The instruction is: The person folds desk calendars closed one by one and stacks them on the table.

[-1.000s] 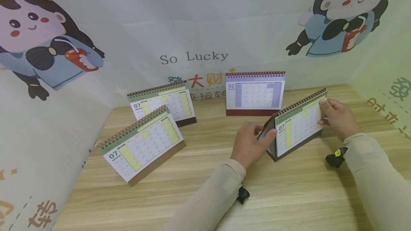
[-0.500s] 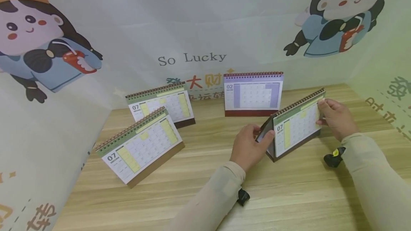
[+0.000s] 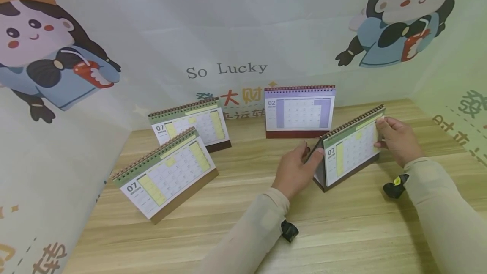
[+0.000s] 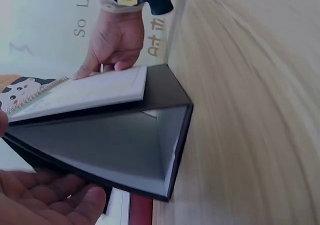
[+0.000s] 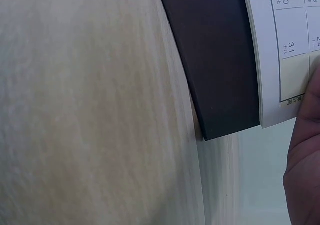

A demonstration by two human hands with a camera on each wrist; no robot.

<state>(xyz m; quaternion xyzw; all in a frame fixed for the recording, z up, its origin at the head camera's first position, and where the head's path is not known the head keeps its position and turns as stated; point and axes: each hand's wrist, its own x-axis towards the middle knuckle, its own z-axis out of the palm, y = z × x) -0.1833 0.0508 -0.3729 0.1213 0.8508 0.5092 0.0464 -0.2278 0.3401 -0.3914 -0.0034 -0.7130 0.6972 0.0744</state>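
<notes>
A desk calendar [image 3: 351, 147] with a green top band and a page marked 07 stands on the wooden table, set at an angle on the right. Its dark stand forms a hollow triangle, and the grey inner side [image 4: 100, 140] shows in the left wrist view. My left hand [image 3: 294, 170] holds the calendar's left end, thumb by the front edge and fingers behind the back panel. At the opposite end, my right hand [image 3: 399, 138] pinches the page's upper right edge, its thumb on the front. In the right wrist view the dark base strip [image 5: 215, 70] meets the table.
Behind stands a purple calendar [image 3: 300, 111] marked 02 with a red base. Two more green 07 calendars lean upright on the left, the brown-based one [image 3: 167, 176] partly in front of the dark-based one [image 3: 213, 121]. Printed cloth walls [image 3: 228, 24] enclose the table [image 3: 190, 240].
My left hand's fingers have shifted slightly up along the calendar's left end. The right hand keeps its hold, and the calendars stay where they were; the head view has shifted a little.
</notes>
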